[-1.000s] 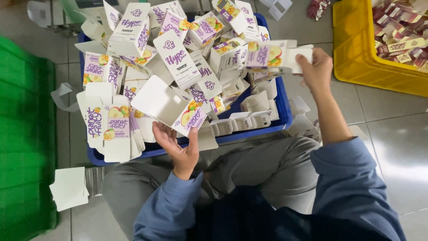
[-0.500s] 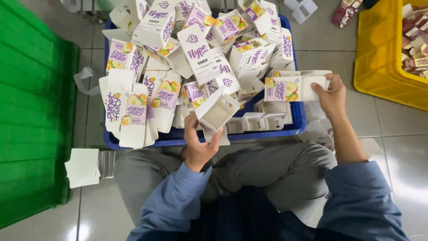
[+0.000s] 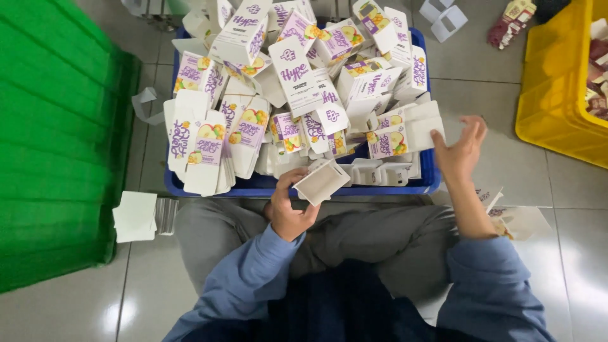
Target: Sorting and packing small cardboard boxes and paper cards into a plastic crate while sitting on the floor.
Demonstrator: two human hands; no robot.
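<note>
The left hand (image 3: 290, 206) pinches a small white insert (image 3: 322, 182) at the blue crate's (image 3: 266, 185) near rim, its long axis slanting up to the right. The right hand (image 3: 461, 147), fingers spread and holding nothing, hovers just right of a printed carton (image 3: 405, 133) lying crosswise on the pile, with bare floor (image 3: 500, 76) beyond it.

Card, plastic and tile

Small white matt cardboard insert (image 3: 322, 182) sat in the left hand (image 3: 288, 212); glossy purple-and-white printed cardboard cartons (image 3: 297, 76) filled a smooth blue plastic crate (image 3: 266, 185) on shiny grey floor tiles (image 3: 570, 190).
</note>
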